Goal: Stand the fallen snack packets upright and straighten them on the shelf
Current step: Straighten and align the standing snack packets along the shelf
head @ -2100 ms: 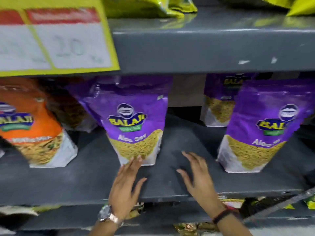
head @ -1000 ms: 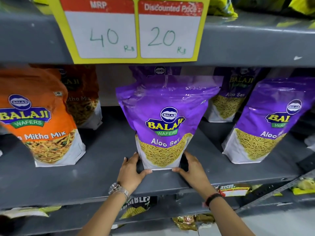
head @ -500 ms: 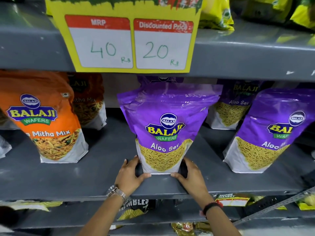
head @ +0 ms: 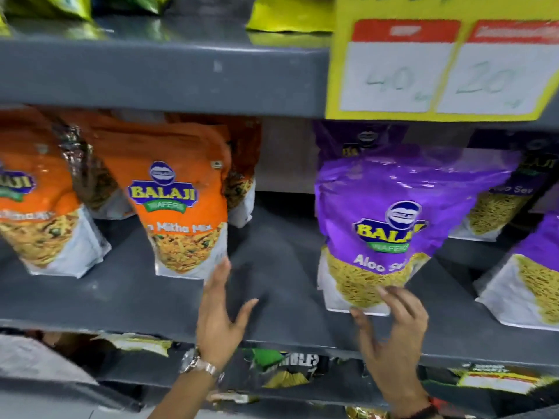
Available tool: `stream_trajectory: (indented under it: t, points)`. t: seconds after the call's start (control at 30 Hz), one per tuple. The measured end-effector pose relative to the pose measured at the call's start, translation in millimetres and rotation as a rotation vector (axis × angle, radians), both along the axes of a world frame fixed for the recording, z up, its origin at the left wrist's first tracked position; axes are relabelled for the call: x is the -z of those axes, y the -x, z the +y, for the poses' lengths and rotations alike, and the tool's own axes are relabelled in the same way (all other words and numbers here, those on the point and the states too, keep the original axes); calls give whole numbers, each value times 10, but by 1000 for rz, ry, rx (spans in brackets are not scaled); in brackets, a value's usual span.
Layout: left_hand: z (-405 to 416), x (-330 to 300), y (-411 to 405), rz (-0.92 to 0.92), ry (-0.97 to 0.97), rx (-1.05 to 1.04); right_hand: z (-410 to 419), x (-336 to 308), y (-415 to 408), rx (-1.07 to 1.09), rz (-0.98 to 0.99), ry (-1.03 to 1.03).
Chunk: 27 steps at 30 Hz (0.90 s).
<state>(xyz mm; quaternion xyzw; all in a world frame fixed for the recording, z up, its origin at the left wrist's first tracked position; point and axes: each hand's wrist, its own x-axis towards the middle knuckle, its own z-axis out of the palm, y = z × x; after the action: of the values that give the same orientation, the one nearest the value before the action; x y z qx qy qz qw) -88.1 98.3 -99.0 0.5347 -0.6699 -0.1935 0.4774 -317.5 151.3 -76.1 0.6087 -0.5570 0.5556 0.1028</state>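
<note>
The left hand (head: 219,316) is reaching with fingers wide toward the orange Mitha Mix packet (head: 181,204) standing on the shelf (head: 272,282). The right hand (head: 393,331), fingers spread and holding nothing, is touching the purple Aloo Sev packet (head: 390,225). Push gently at the bottom corners to turn each packet straight.

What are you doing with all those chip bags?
A person is tidying snack packets on a grey shop shelf. The right hand is open, its fingertips against the bottom of a purple Aloo Sev packet, which stands upright at the shelf's front. The left hand, also open, reaches toward the lower corner of an orange Mitha Mix packet that leans a little. More orange and purple packets stand behind and beside them.
</note>
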Motion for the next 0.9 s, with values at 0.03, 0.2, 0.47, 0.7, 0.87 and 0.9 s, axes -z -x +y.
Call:
stream_trajectory:
  t: [0.03,0.2,0.47,0.7,0.87,0.9]
  points:
    - [-34,-37,-193,3,45,-46,-52,-2,-206,-54,52,11]
    - [-375,-64,-1174,-101,62,-143,-562,170,-1328,-261,2,-394]
    - [-1107,77,-1856,-276,-347,169,-1283,239,-2055,-470,-217,-739]
    - [-1063,215,-1773,-168,-509,119,-1213,342,-2038,-379,-206,-788]
    - [-817,197,-1684,-181,-490,102,-967,377,-1942,-313,-181,-804]
    - [-787,197,-1679,-212,-478,107,-927,388,-1937,-305,-181,-800]
